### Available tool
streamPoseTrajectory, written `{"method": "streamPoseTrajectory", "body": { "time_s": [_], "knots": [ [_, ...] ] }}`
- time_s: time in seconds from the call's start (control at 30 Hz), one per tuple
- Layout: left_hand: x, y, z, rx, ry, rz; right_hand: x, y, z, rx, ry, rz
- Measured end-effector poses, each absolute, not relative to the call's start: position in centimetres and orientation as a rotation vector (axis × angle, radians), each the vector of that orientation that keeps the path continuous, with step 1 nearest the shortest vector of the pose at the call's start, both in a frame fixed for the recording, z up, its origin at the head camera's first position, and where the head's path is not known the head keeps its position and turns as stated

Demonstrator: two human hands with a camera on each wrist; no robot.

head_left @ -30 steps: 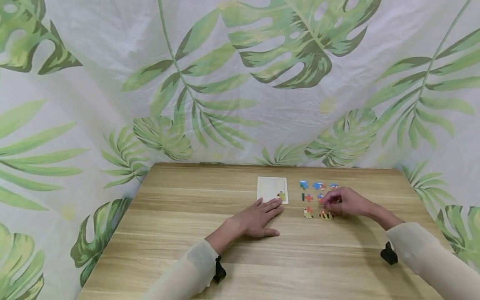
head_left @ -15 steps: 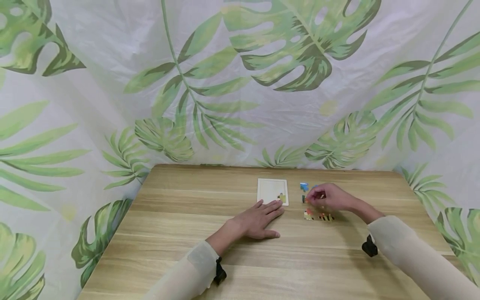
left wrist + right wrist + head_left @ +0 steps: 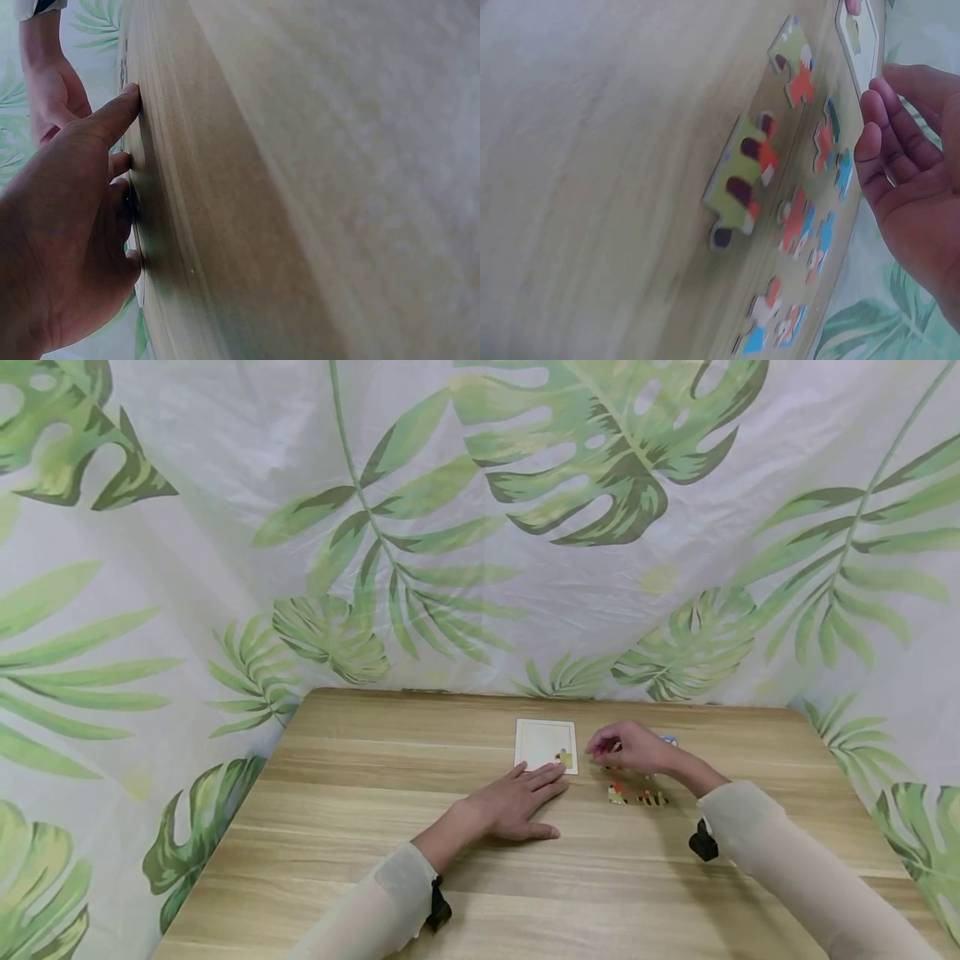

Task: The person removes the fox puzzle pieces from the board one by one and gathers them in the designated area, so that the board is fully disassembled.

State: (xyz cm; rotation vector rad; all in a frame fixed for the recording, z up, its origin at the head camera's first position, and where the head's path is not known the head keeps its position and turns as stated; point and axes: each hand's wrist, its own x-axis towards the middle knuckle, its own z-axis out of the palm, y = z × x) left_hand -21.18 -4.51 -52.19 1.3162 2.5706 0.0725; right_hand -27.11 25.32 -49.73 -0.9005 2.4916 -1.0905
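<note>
My left hand [image 3: 517, 802] lies spread on the wooden table, its fingertips at the near edge of a white puzzle board [image 3: 536, 742]. One yellow-green puzzle piece [image 3: 565, 759] sits in the board's lower right corner. Over the loose pieces to the right hovers my right hand [image 3: 633, 750], fingers loosely bent near the board's right side. In the right wrist view nothing shows between those fingers. Beneath it lie a striped green piece [image 3: 735, 180], a green-and-orange piece [image 3: 799, 71], an orange-and-blue piece [image 3: 795, 217] and several others. The head view hides some of them behind the hand.
The wooden table [image 3: 345, 793] ends at a back edge against a leaf-print cloth [image 3: 450, 568]. A black wrist camera [image 3: 703, 842] hangs below the right cuff, another black camera [image 3: 438, 906] below the left.
My right hand has moved left across the loose pieces, from their right-hand column towards the board. The left hand has stayed in place.
</note>
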Motion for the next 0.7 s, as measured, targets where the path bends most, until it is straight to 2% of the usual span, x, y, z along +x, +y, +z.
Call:
{"method": "streamPoseTrajectory", "body": {
  "time_s": [0.7],
  "knots": [
    [-21.1, -4.6, -52.1, 1.338, 2.574, 0.082, -29.0, 22.4, -50.5, -0.907, 2.501, -1.065]
  ]
}}
